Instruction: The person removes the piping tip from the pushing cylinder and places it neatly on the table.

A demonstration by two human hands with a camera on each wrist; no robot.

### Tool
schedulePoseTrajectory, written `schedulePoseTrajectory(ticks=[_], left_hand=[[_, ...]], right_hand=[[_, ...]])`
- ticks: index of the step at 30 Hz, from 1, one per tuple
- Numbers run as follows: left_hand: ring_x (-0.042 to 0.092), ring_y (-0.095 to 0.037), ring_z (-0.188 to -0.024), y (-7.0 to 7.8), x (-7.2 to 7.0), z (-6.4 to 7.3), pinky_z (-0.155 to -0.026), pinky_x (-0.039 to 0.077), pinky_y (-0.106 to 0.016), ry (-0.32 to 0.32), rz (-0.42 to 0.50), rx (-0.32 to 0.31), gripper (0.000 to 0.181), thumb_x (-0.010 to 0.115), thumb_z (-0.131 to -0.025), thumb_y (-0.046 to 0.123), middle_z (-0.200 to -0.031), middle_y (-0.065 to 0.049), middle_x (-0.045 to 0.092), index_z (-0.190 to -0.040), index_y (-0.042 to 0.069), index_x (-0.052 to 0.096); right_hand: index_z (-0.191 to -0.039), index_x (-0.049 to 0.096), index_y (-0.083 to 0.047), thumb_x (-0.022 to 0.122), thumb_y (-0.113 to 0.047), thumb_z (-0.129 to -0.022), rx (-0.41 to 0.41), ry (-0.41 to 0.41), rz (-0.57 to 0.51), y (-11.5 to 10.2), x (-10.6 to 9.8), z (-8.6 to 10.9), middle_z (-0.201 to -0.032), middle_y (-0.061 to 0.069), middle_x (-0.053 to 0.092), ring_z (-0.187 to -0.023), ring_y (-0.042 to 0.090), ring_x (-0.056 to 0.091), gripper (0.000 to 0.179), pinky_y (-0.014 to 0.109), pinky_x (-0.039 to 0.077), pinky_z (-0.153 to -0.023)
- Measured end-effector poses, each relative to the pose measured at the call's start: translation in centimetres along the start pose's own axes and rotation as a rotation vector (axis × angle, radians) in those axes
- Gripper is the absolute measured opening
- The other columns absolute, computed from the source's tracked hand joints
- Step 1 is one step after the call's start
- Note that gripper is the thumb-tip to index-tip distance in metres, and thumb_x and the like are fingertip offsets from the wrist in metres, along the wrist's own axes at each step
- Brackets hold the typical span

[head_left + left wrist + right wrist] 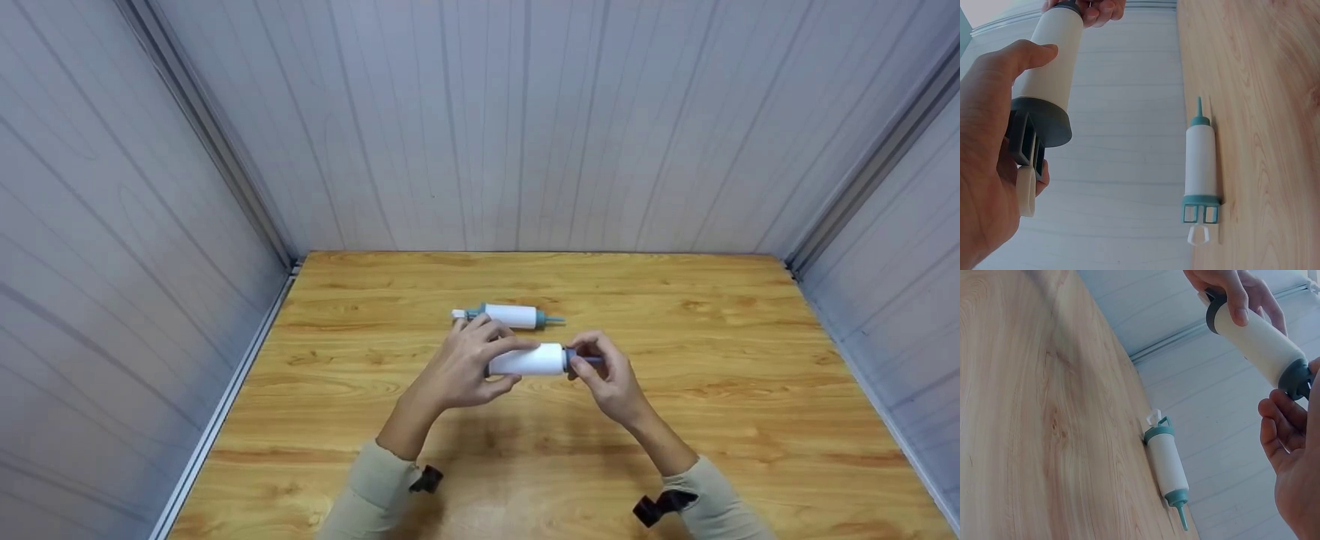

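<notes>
Above the table, my left hand (471,364) grips the white barrel of an icing syringe (531,359) with dark grey ends. Its grey finger loops and pale plunger ring (1026,191) lie inside the palm in the left wrist view. My right hand (611,379) pinches the dark nozzle cap (1294,377) at the other end, and the thin nozzle points right past the fingers. Behind the hands, a second icing syringe (511,316), white with teal ends, lies on its side. Its nozzle points right and its white plunger ring is at the left.
The wooden table (360,465) has a pale wall (487,135) along its back and walls at both sides. Each sleeve carries a black strap mount (664,507) near the wrist.
</notes>
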State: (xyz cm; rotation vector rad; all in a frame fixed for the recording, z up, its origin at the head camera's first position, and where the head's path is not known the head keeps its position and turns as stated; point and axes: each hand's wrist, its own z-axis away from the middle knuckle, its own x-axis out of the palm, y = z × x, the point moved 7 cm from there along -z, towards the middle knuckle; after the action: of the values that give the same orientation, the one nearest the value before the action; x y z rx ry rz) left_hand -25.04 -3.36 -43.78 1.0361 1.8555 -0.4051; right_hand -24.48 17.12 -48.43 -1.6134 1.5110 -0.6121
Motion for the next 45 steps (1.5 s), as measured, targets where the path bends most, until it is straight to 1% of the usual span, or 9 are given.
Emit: schedulePoseTrajectory(ticks=[5,12,21,26,30,32,39,42,45], left_hand=[[0.060,-0.017,-0.104,0.04,-0.04,-0.03,-0.085,0.049,-0.039,0.010,0.004,0.004,0.045,0.075,-0.087,0.042,-0.113,0.004,0.070,-0.131,0.039,0.065],[0.060,-0.018,-0.104,0.04,-0.02,-0.02,-0.085,0.049,-0.040,0.007,0.018,-0.012,0.045,0.076,-0.086,0.042,-0.111,0.004,0.070,-0.130,0.040,0.066],[0.059,-0.017,-0.105,0.09,0.00,0.08,-0.087,0.049,-0.041,-0.011,0.029,-0.021,0.044,0.075,-0.087,0.041,-0.112,0.004,0.070,-0.130,0.040,0.066],[0.059,-0.017,-0.105,0.23,-0.12,0.01,-0.087,0.049,-0.041,-0.002,0.037,-0.016,0.044,0.076,-0.087,0.041,-0.112,0.004,0.070,-0.130,0.039,0.066],[0.059,-0.017,-0.105,0.34,-0.20,-0.03,-0.087,0.049,-0.041,0.005,0.033,-0.008,0.044,0.076,-0.086,0.041,-0.111,0.005,0.069,-0.129,0.039,0.067],[0.059,-0.017,-0.104,0.34,-0.18,-0.05,-0.086,0.049,-0.041,0.004,0.028,-0.007,0.043,0.075,-0.087,0.041,-0.111,0.005,0.069,-0.129,0.039,0.067],[0.060,-0.017,-0.105,0.36,-0.16,-0.17,-0.086,0.048,-0.039,-0.011,0.001,-0.003,0.045,0.074,-0.088,0.043,-0.113,0.005,0.070,-0.132,0.040,0.064],[0.060,-0.017,-0.105,0.36,-0.15,-0.23,-0.086,0.047,-0.038,-0.017,-0.011,-0.002,0.046,0.074,-0.088,0.044,-0.114,0.005,0.070,-0.133,0.040,0.063],[0.060,-0.017,-0.104,0.35,-0.13,-0.28,-0.085,0.048,-0.038,-0.016,-0.014,-0.002,0.045,0.073,-0.089,0.044,-0.113,0.004,0.070,-0.132,0.040,0.064]], right_hand=[[-0.115,0.056,0.005,0.055,0.009,-0.095,-0.021,-0.001,-0.011,-0.04,-0.02,-0.01,-0.100,0.006,0.065,-0.080,0.020,0.066,0.021,0.030,0.060,-0.068],[-0.118,0.054,0.008,0.057,0.012,-0.092,-0.044,-0.030,-0.055,-0.04,0.06,0.15,-0.107,0.009,0.062,-0.087,0.012,0.068,0.026,0.029,0.060,-0.072],[-0.116,0.057,0.009,0.062,0.015,-0.088,-0.077,-0.066,-0.027,-0.25,-0.42,0.15,-0.111,0.016,0.064,-0.101,0.010,0.068,0.030,0.023,0.059,-0.086],[-0.119,0.054,0.006,0.056,0.011,-0.093,-0.040,-0.083,-0.020,-0.31,-0.29,-0.04,-0.105,0.012,0.065,-0.088,0.015,0.068,0.027,0.028,0.061,-0.074],[-0.116,0.054,0.005,0.052,0.007,-0.097,-0.010,-0.055,-0.021,-0.28,-0.25,-0.13,-0.096,0.008,0.065,-0.076,0.027,0.065,0.019,0.028,0.059,-0.066],[-0.114,0.055,0.004,0.052,0.007,-0.098,-0.007,-0.046,-0.018,-0.29,-0.22,-0.14,-0.094,0.007,0.064,-0.074,0.029,0.064,0.017,0.027,0.058,-0.064],[-0.113,0.056,0.003,0.055,0.008,-0.095,-0.023,-0.042,-0.018,-0.29,-0.28,-0.14,-0.100,0.007,0.065,-0.081,0.013,0.065,0.019,0.029,0.059,-0.067],[-0.114,0.055,0.005,0.055,0.009,-0.093,-0.032,-0.052,-0.026,-0.31,-0.31,-0.13,-0.106,0.008,0.063,-0.086,0.011,0.066,0.021,0.031,0.059,-0.070],[-0.115,0.054,0.007,0.056,0.011,-0.092,-0.039,-0.071,-0.032,-0.35,-0.30,-0.14,-0.109,0.008,0.061,-0.090,0.009,0.066,0.024,0.028,0.059,-0.074]])
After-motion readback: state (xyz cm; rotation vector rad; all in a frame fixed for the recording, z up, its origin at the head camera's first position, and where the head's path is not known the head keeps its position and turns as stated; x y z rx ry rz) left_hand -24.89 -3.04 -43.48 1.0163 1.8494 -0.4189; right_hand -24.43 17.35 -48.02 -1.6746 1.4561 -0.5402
